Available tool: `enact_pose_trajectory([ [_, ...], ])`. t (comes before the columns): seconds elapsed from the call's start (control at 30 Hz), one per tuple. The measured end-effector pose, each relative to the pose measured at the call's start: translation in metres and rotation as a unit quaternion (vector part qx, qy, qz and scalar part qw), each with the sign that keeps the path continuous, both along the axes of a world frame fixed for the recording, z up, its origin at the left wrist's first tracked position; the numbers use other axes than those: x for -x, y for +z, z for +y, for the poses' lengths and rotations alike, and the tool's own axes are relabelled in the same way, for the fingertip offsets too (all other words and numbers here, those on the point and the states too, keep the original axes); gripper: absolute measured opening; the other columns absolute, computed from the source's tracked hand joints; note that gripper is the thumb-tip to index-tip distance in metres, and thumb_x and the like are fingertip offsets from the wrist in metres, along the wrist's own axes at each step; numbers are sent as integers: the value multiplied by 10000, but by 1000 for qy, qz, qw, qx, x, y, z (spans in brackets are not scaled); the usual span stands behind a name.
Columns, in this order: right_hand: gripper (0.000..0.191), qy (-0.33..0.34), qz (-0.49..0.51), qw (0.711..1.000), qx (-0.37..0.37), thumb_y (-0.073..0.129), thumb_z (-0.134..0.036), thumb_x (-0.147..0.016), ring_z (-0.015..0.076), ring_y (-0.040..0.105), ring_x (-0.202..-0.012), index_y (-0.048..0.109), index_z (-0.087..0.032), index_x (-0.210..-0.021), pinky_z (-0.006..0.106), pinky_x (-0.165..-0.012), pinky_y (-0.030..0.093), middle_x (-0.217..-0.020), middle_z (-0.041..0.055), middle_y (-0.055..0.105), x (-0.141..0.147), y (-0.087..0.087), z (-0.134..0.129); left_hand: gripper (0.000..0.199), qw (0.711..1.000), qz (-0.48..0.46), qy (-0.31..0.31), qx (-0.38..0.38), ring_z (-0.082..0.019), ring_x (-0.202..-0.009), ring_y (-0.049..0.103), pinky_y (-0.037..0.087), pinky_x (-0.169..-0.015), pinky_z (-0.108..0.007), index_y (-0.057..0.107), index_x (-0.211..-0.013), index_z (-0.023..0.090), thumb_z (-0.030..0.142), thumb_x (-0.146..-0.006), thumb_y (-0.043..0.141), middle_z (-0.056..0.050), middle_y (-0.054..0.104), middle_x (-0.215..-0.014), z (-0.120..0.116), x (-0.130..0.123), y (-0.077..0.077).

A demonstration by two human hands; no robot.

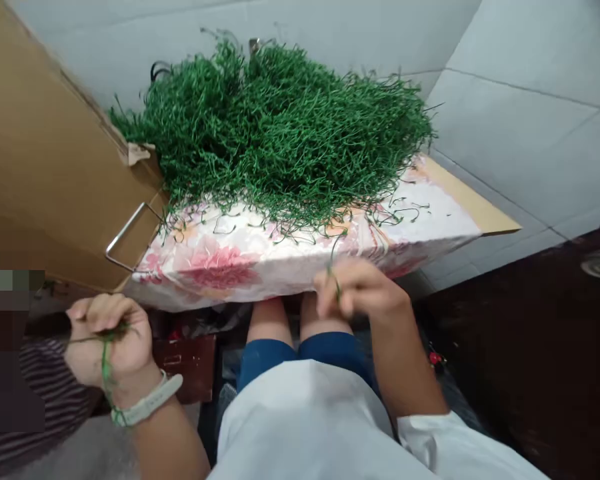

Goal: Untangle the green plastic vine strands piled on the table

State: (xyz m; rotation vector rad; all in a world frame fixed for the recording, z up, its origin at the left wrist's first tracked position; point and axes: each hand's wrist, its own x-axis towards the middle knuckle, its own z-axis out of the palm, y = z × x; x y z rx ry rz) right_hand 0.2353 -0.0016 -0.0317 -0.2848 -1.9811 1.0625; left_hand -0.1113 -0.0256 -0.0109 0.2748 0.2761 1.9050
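Observation:
A big heap of thin, curled green strands [290, 127] with small knobbed ends lies on a flower-printed cover [220, 267] in front of me. Whether they are wire or plastic I cannot tell. My left hand [125, 357], wearing a white wristband [150, 400], is raised at the lower left with its fingers curled around a few green strands [107, 367]; some trail down the wrist. Just off the table's front edge, my right hand [367, 287] is blurred by motion. Its fingers pinch a single green strand [337, 287], one end pointing up towards the heap.
A tall cardboard sheet [55, 147] stands to the left, beside a bent metal handle [125, 230]. Pale wall tiles [525, 113] rise behind and to the right. A person in a striped garment [55, 393] is close on the left. Loose strands lie along the table front.

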Motion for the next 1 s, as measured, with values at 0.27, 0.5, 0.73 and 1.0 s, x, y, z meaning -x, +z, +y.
enact_pose_trajectory([
  [0.27, 333, -424, -236, 873, 54, 561, -472, -1043, 161, 596, -664, 675, -173, -951, 262, -649, 394, -703, 14, 632, 2, -37, -11, 364, 959, 240, -4, 153, -136, -642, 556, 541, -562, -282, 566, -742, 206, 413, -795, 861, -4, 554, -698, 4, -35, -17],
  [0.5, 448, -524, -161, 836, -4, 561, -499, -1031, 218, 649, -848, 638, -119, -1256, 318, -807, 520, -903, 85, 671, 29, -91, -12, 497, 923, 353, 25, 151, -140, -756, 660, 569, -703, -272, 628, -775, 173, 520, -645, 959, 2, 684, -801, 22, -71, -46],
  [0.73, 504, -393, -431, 793, 175, 492, -401, -1059, 344, 613, -1232, 656, -13, -1335, 448, -1073, 458, -1300, 271, 678, 77, -210, -31, 503, 924, 316, -107, 187, -105, -634, 584, 518, -604, -229, 547, -743, 190, 465, -673, 961, 32, 594, -693, 5, -98, -68],
  [1.0, 442, -259, -496, 811, 171, 405, -243, -1062, 389, 591, -1261, 733, 17, -1204, 502, -1116, 365, -1256, 297, 697, 69, -246, -46, 500, 909, 362, -107, 177, -102, -622, 540, 504, -614, -230, 505, -746, 196, 480, -737, 916, 30, 562, -689, -2, -91, -74],
])
